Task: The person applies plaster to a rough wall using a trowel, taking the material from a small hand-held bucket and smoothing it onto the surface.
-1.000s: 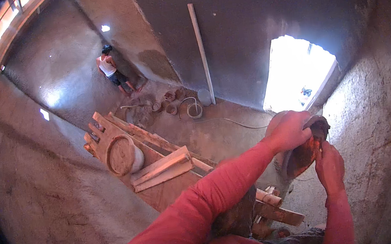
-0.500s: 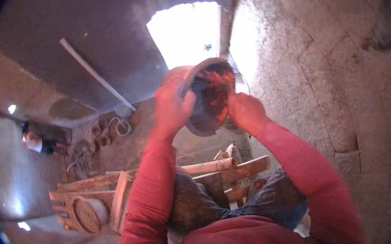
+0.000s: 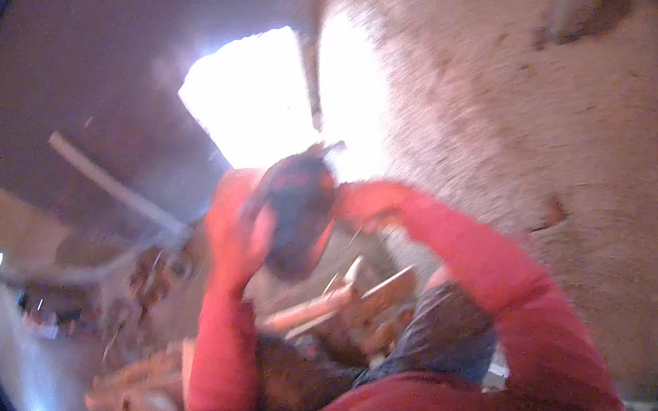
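My left hand [image 3: 236, 231] and my right hand [image 3: 367, 201] both grip a dark round pan [image 3: 297, 213], held up in front of me at chest height. The left hand holds its left rim, the right hand its right rim. The picture is blurred by motion, so the pan's contents do not show. Red sleeves cover both forearms. Below the pan lie my knees in dark trousers [image 3: 434, 340] and some wooden planks [image 3: 332, 306].
A rough plastered wall [image 3: 565, 138] fills the right side. A bright opening [image 3: 260, 100] glows in the wall ahead. A long pale pole [image 3: 116, 189] leans at the left. Wooden pieces and a round drum [image 3: 137, 406] lie at the lower left.
The view has swung further right toward the plastered wall. Both hands stay on the pan, which has dropped lower in the picture and now sits under the bright opening.
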The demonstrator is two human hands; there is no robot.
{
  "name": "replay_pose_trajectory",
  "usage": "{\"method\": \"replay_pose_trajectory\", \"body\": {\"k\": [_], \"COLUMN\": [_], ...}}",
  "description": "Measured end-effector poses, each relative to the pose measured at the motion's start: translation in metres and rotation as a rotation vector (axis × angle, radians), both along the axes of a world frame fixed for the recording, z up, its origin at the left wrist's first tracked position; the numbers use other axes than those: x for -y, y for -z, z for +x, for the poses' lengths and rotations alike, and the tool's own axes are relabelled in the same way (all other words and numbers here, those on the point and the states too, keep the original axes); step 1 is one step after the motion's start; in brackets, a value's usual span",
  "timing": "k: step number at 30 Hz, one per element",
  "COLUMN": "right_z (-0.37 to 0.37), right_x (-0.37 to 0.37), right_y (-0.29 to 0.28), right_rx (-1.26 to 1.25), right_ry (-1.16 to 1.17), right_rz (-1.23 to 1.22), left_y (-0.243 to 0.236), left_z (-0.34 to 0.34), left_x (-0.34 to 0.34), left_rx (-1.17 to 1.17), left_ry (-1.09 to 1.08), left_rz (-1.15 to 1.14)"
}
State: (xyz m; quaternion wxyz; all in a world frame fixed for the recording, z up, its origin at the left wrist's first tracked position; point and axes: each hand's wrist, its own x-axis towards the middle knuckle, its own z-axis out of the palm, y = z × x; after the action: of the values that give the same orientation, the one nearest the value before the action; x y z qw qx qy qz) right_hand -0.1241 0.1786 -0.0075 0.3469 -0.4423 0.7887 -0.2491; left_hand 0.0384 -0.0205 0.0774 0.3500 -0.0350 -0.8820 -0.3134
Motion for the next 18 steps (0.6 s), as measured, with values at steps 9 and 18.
{"method": "replay_pose_trajectory", "body": {"k": [9, 18], "right_z": [0.045, 0.048], "right_x": [0.001, 0.029], "right_y": [0.017, -0.018], "right_rx": [1.106, -0.200], "right_ry": [0.058, 0.107], "right_rz": [0.183, -0.296], "left_y": [0.002, -0.024], "left_z": [0.021, 0.031], "left_x": [0.007, 0.046], "left_rx": [-0.085, -0.052], "left_ry": [0.153, -0.005], "left_rz": [0.207, 0.369]}}
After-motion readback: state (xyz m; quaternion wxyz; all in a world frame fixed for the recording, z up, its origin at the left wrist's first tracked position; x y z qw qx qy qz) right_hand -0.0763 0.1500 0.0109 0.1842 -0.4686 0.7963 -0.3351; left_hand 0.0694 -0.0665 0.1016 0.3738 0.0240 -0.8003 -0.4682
